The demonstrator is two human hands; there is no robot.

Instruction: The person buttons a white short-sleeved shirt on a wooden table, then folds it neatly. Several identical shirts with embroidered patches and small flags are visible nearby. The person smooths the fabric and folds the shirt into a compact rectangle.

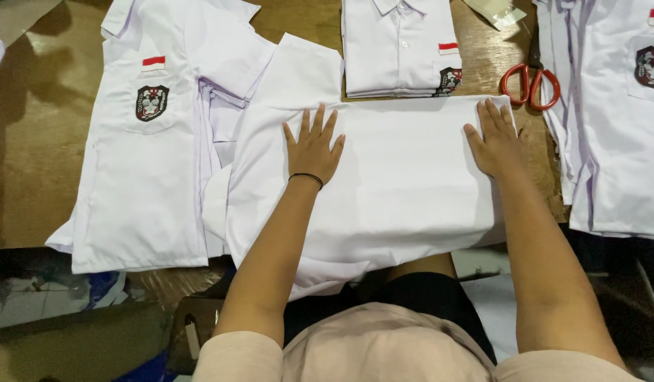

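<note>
A white shirt (pixel 405 177) lies face down and partly folded on the wooden table (pixel 30 141) in front of me. My left hand (pixel 313 146) presses flat on its left part, fingers spread, with a black band on the wrist. My right hand (pixel 494 140) lies flat on the shirt's right edge, fingers together. Neither hand grips anything.
A neatly folded white shirt (pixel 401 46) with a badge sits just beyond. An unfolded white shirt (pixel 154 134) with a crest pocket lies at left, more white shirts (pixel 617 120) at right. Red-handled scissors (pixel 530 85) rest at the back right, near a small plastic packet (pixel 497 13).
</note>
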